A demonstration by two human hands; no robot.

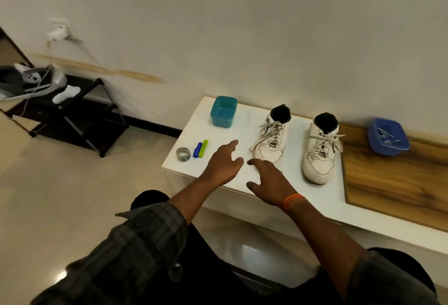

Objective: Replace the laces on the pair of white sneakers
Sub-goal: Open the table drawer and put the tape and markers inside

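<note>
Two white sneakers stand laced on a low white table (218, 135), toes toward me. The left sneaker (272, 137) has loose off-white laces trailing to its left. The right sneaker (320, 149) sits a little nearer, its laces spread across the tongue. My left hand (224, 163) hovers open above the table, just left of the left sneaker's toe. My right hand (269, 181) reaches in with spread fingers, its fingertips close to that toe and covering part of it. Neither hand holds anything.
A teal tub (223, 112) stands at the table's back left. A tape roll (183, 154), a blue marker (197, 150) and a green marker (203, 148) lie at its left edge. A blue bin (388, 136) sits on a wooden board (392, 178) at the right. A black rack (72, 113) stands far left.
</note>
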